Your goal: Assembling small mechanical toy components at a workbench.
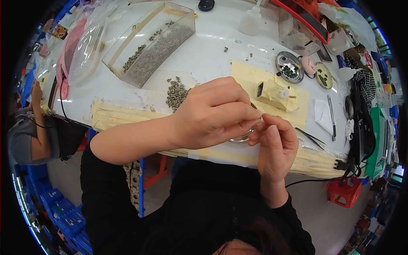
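Note:
My left hand (212,112) reaches across the front of the table, thumb and fingertips pinched together. Its tips meet those of my right hand (276,144), whose fingers are curled in a pinch too. Whatever lies between the fingertips is too small and too covered to name. Just below them, a round shiny metal dish (241,140) shows in part, mostly hidden by my left hand. Left of that hand lies a pile of small grey-brown pieces (176,94). A block wrapped in yellowish tape (276,97) rests on a yellow sheet (244,76) beyond my fingers.
A clear bin (155,55) of similar pieces stands at the back left. At the right are metal tweezers (311,138), a metal dish with dark green bits (290,78), a pale dish with green pieces (324,80) and a white cloth (323,115). Another person (32,136) sits far left.

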